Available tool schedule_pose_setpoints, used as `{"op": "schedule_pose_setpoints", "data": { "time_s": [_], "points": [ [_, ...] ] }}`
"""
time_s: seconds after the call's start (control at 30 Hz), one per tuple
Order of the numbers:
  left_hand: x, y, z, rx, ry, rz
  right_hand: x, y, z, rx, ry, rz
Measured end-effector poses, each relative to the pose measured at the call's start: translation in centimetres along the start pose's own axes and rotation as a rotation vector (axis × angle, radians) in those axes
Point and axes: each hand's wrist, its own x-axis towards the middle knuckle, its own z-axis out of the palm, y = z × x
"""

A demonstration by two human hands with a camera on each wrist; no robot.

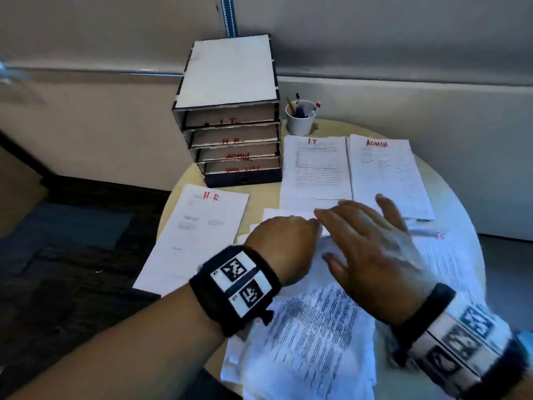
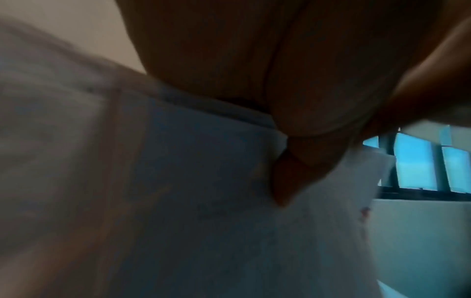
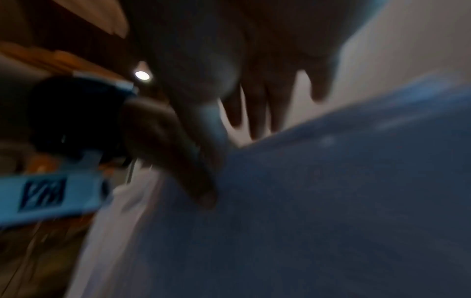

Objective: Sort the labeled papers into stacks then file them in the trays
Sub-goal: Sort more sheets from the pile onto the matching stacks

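Left hand [image 1: 284,241] at 6 o'clock pinches a sheet [image 1: 285,212] — right hand [image 1: 372,249], fingers spread flat, presses the loose papers [image 1: 317,327] beside it.

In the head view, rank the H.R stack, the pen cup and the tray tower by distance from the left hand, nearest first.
From the left hand:
1. H.R stack, just to its left on the table.
2. Tray tower, behind the H.R stack at the table's far edge.
3. Pen cup, far side, right of the tower.
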Motion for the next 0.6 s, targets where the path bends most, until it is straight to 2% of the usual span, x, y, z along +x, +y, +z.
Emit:
{"op": "schedule_pose_setpoints", "data": {
  "time_s": [0.07, 0.13, 0.2, 0.23, 0.3, 0.33, 0.37, 0.4, 0.43, 0.47, 0.5, 0.53, 0.6],
  "points": [
    [0.6, 1.3, -2.5, 0.081, 0.008, 0.083, 1.6, 0.0, -0.7, -0.082, -0.266, 0.094],
    [0.9, 1.1, -4.3, 0.096, 0.048, 0.08, 2.4, 1.9, -0.2, -0.033, -0.359, 0.222],
    [0.9, -0.9, -5.3, 0.117, 0.191, 0.024, 2.1, 4.5, 0.2, 0.167, -0.413, 0.404],
    [0.8, -2.6, -5.4, 0.103, 0.294, -0.044, 1.7, 5.6, 0.2, 0.329, -0.367, 0.517],
    [-0.2, -5.5, -4.5, -0.004, 0.563, -0.282, 0.4, 7.9, 0.2, 0.571, -0.253, 0.682],
    [-0.8, -6.6, -3.7, -0.142, 0.674, -0.406, -0.3, 8.5, 0.1, 0.648, -0.209, 0.729],
    [-1.3, -7.2, -2.7, -0.349, 0.701, -0.525, -0.6, 8.8, 0.1, 0.741, -0.147, 0.759],
    [-1.6, -7.4, -1.3, -0.636, 0.622, -0.635, -0.8, 8.8, -0.2, 0.842, -0.089, 0.768],
    [-1.7, -7.2, 0.0, -0.973, 0.469, -0.706, -0.7, 8.6, -0.4, 0.939, -0.039, 0.761],
    [-1.7, -6.9, 1.4, -1.282, 0.308, -0.733, -0.5, 8.1, -0.7, 1.012, 0.005, 0.748],
    [-1.6, -6.5, 2.3, -1.49, 0.179, -0.704, -0.2, 7.6, -0.7, 1.059, 0.047, 0.732],
    [-1.2, -6.2, 2.8, -1.604, 0.134, -0.621, 0.0, 7.2, -0.7, 1.084, 0.087, 0.723],
    [0.1, -5.5, 2.5, -1.617, 0.261, -0.442, 0.3, 6.5, -0.3, 1.057, 0.151, 0.709]
  ]
}}
